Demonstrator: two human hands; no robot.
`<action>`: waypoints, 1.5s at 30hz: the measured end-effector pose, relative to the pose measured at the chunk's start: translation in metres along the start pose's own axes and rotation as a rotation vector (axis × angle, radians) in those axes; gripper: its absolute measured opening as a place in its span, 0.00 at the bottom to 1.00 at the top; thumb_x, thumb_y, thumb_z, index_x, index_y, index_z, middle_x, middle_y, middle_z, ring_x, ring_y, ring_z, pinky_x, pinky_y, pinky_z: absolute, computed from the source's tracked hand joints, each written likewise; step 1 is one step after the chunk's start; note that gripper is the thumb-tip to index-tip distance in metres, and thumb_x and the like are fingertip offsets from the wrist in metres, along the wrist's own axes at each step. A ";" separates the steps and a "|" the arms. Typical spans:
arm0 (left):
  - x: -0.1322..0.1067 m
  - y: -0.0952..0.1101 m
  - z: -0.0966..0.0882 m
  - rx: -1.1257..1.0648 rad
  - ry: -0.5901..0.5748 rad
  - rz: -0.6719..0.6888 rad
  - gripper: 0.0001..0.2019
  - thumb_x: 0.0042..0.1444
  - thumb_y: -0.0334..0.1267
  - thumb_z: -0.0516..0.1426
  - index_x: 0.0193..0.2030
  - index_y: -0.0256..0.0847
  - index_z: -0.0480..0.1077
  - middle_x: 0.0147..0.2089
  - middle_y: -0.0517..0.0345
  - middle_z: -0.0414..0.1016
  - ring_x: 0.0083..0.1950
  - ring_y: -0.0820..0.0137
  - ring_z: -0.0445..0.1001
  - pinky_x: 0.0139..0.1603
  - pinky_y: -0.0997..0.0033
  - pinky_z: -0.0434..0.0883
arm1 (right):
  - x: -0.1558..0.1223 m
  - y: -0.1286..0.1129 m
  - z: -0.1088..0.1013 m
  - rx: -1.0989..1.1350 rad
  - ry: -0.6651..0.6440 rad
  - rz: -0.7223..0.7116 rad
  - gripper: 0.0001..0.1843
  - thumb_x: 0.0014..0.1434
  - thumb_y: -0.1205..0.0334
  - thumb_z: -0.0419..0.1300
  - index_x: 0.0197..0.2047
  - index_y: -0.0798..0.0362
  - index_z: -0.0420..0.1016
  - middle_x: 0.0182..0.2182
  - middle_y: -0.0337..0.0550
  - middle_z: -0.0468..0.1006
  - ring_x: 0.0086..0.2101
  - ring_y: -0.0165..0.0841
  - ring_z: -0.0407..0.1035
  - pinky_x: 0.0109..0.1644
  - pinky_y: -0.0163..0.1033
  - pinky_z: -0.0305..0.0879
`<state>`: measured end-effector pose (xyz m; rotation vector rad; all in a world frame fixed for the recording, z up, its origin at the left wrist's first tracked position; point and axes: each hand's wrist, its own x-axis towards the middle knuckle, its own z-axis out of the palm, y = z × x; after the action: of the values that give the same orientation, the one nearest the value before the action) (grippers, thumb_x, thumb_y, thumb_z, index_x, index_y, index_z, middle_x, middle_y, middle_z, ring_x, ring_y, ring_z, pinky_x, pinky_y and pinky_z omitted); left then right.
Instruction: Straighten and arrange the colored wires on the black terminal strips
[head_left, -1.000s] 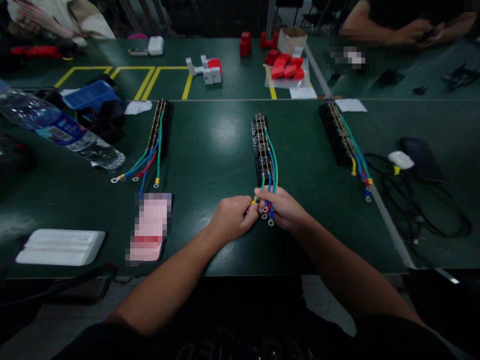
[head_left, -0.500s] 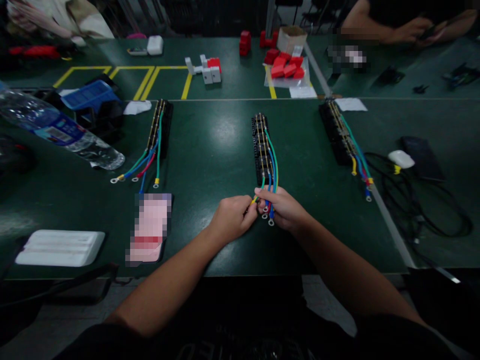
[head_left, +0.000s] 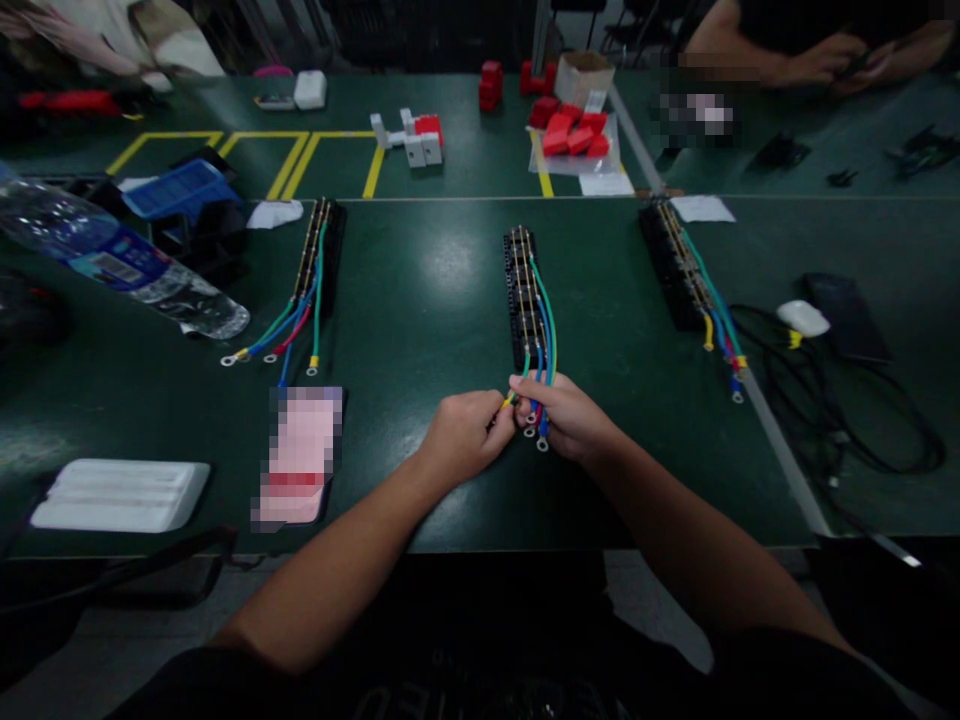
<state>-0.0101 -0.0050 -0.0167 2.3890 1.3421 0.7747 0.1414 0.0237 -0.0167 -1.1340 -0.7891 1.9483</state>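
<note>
A black terminal strip [head_left: 520, 290] lies lengthwise in the middle of the green table, with green, blue, red and yellow wires [head_left: 546, 335] running off its near end. My right hand [head_left: 570, 418] is closed round the bundle of wire ends, and ring terminals stick out below its fingers. My left hand [head_left: 465, 436] pinches the end of a yellow wire [head_left: 510, 401] right beside the right hand. Both hands rest on the table just in front of the strip.
Two more wired terminal strips lie to the left [head_left: 321, 252] and the right [head_left: 675, 262]. A water bottle [head_left: 127, 266], a blue box [head_left: 180, 188], a white tray [head_left: 124, 494], black cables [head_left: 840, 400] and red blocks [head_left: 571, 132] are about. Another person's hands [head_left: 832, 62] work at the far right.
</note>
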 end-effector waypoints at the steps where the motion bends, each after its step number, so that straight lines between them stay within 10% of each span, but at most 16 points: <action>1: 0.000 0.000 0.000 0.000 0.004 0.002 0.13 0.60 0.36 0.48 0.24 0.38 0.62 0.20 0.63 0.61 0.22 0.76 0.59 0.25 0.72 0.54 | 0.000 0.000 0.000 0.001 -0.002 0.000 0.14 0.49 0.59 0.65 0.22 0.55 0.64 0.14 0.32 0.66 0.15 0.22 0.60 0.20 0.30 0.56; 45: 0.000 0.001 -0.002 0.016 -0.029 -0.004 0.14 0.61 0.37 0.47 0.25 0.39 0.62 0.22 0.62 0.63 0.23 0.75 0.61 0.27 0.72 0.56 | -0.001 0.000 0.000 -0.003 0.012 -0.004 0.16 0.48 0.57 0.66 0.23 0.55 0.64 0.14 0.33 0.66 0.16 0.23 0.61 0.21 0.30 0.56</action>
<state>-0.0102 -0.0056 -0.0143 2.4002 1.3461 0.7278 0.1414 0.0229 -0.0160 -1.1437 -0.7882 1.9358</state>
